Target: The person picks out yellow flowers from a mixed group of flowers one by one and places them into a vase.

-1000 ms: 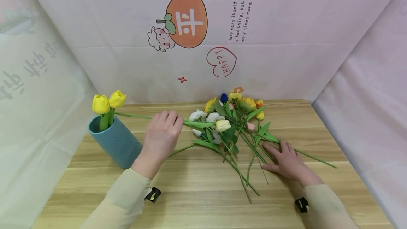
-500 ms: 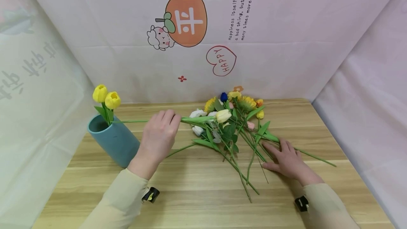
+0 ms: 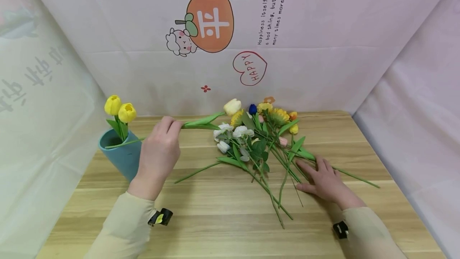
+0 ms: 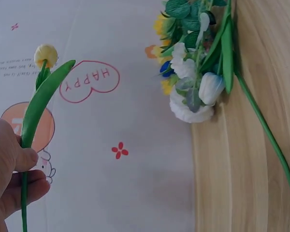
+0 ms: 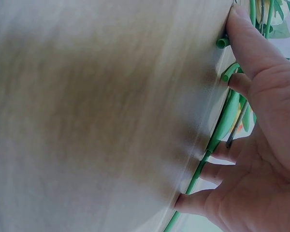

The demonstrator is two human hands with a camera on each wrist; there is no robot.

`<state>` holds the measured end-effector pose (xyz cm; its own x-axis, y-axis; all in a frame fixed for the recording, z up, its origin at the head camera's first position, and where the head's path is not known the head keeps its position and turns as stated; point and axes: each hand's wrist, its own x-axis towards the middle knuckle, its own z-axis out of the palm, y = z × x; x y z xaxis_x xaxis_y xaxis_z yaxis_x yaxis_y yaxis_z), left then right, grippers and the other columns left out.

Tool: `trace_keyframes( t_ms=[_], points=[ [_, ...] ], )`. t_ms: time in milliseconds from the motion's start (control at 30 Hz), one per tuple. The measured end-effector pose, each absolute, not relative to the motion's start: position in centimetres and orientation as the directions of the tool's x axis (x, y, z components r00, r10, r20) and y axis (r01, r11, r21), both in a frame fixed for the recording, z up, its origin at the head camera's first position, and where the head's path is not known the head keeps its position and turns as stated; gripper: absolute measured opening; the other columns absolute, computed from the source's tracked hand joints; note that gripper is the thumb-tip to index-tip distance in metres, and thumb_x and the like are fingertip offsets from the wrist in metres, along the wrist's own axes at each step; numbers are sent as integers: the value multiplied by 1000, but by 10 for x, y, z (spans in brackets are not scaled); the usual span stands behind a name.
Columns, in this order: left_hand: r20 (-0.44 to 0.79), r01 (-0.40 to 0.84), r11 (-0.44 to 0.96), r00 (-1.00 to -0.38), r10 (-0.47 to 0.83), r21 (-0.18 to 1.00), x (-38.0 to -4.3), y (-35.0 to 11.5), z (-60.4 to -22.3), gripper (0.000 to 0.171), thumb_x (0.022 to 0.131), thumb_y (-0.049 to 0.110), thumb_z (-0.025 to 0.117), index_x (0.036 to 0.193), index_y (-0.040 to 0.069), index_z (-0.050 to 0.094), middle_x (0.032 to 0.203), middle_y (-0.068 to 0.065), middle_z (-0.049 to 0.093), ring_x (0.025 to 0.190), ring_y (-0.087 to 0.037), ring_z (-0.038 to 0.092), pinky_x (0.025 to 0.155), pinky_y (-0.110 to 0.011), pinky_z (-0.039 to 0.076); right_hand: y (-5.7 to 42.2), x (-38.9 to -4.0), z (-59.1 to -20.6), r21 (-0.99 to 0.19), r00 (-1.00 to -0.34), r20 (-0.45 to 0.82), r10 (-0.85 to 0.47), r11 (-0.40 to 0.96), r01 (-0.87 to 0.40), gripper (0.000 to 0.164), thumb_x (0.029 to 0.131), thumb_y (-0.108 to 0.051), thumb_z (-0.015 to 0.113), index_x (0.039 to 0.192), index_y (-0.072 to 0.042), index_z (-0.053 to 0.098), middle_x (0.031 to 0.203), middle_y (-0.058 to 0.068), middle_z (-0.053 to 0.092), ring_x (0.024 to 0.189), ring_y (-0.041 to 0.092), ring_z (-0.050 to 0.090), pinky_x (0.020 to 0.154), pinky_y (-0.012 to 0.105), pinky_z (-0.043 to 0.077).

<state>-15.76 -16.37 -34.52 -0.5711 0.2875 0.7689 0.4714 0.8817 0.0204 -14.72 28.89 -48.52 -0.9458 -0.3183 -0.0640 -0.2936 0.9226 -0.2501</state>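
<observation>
My left hand (image 3: pixel 161 147) pinches the green stem of a cream tulip (image 3: pixel 232 107) between thumb and fingers. The bloom points right, and the stem's lower end lies across the mouth of a blue vase (image 3: pixel 123 163). In the left wrist view the tulip's long leaf (image 4: pixel 41 104) rises above the thumb. Two yellow tulips (image 3: pixel 120 108) stand in the vase, which tilts left in view and is partly hidden by my left hand. My right hand (image 3: pixel 323 181) rests with spread fingers on the table, fingertips at several green stems (image 5: pixel 195 176) of the flower pile.
Mid-table lies a pile of artificial flowers: white blooms (image 3: pixel 242 132), a blue tulip (image 3: pixel 253 109), a yellow sunflower (image 3: pixel 278 117) and others. Their stems reach toward the front and right of the wooden table (image 3: pixel 230 227). A printed white cloth (image 3: pixel 316 67) hangs behind.
My left hand has moved left with the cream tulip, bringing its stem end over the vase mouth and its bloom up and left. The yellow tulips shifted in the vase. My right hand stays put.
</observation>
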Motion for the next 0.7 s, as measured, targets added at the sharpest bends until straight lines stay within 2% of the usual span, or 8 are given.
trace_keyframes(
  t_ms=[267,467,700],
  points=[
    [817,498,851,-552,164,165,-156,-169,-329,10,90,-7,61,99,-3,64,92,-16,59,79,-30,61,64,-46,57,290,-148,-486,-253,-947,-58,-317,922,-293,80,85,-62,60,148,-20,34,144,40,16,127,62,19,85,84,25],
    [865,553,799,-495,85,238,-156,-171,-319,10,89,-6,63,98,-4,65,92,-18,61,83,-29,60,68,-44,56,290,-148,-486,-248,-946,-62,-318,923,-294,80,85,-63,60,148,-21,34,144,40,17,127,62,19,85,84,25],
    [863,557,788,-502,67,263,-158,-175,-319,11,88,-8,63,98,-4,65,92,-17,61,84,-28,59,70,-45,55,290,-147,-486,-251,-946,-57,-318,922,-295,80,85,-61,61,148,-20,34,144,39,17,127,61,20,85,84,25]
  ],
)
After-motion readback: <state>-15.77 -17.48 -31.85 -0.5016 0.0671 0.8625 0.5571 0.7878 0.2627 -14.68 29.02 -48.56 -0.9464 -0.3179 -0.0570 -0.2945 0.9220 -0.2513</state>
